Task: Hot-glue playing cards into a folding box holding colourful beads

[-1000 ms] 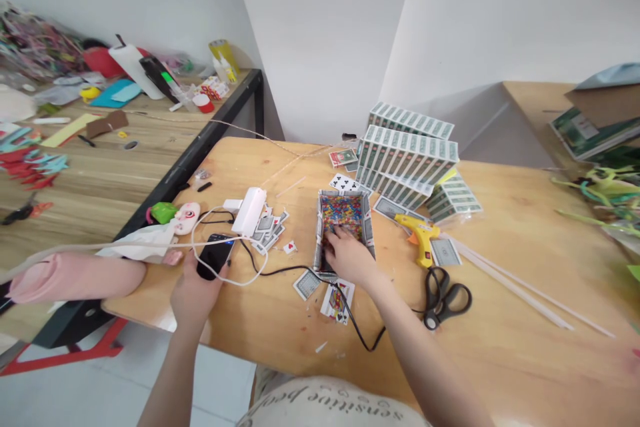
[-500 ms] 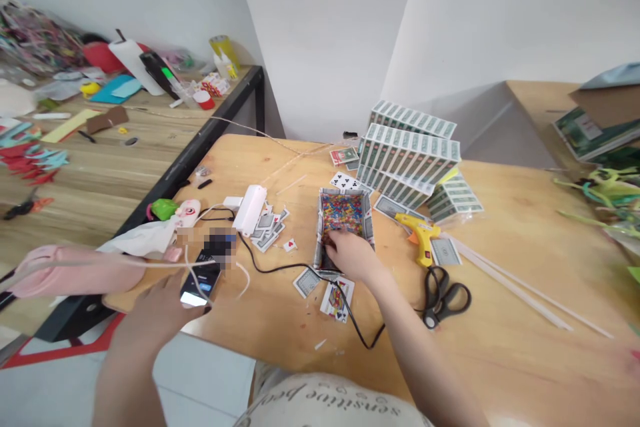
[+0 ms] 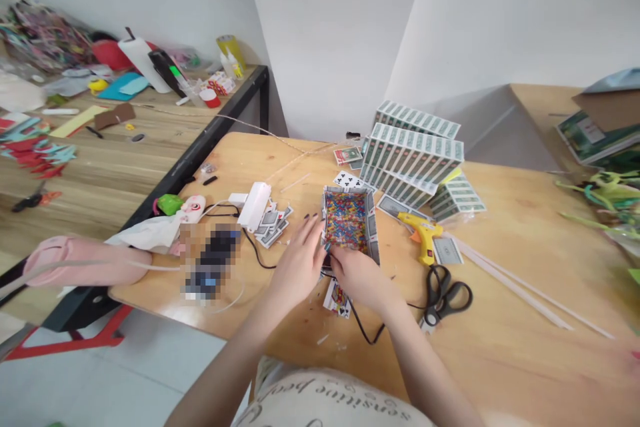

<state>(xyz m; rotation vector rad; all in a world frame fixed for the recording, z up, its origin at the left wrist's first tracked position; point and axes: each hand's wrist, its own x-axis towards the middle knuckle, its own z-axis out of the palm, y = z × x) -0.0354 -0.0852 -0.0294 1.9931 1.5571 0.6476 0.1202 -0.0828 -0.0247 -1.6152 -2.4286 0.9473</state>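
Note:
An open box with walls that look made of playing cards stands in front of me, its inside covered in small multicoloured bits. Along its left wall lies my left hand, fingers stretched out and touching or nearly touching the wall. My right hand is at the near end of the box, fingers bent and closed by the near left corner; whatever they hold is hidden. Both hands' fingertips almost meet there. A face card lies below them, with a black cable running across the table.
To the right are a yellow glue gun, black scissors and white sticks. Stacked card packs stand behind. On the left are a white device, loose cards, a blurred phone and a pink pouch.
My left hand has left the phone and moved right to the box's left side. My right hand has drawn back slightly from inside the box to its near end.

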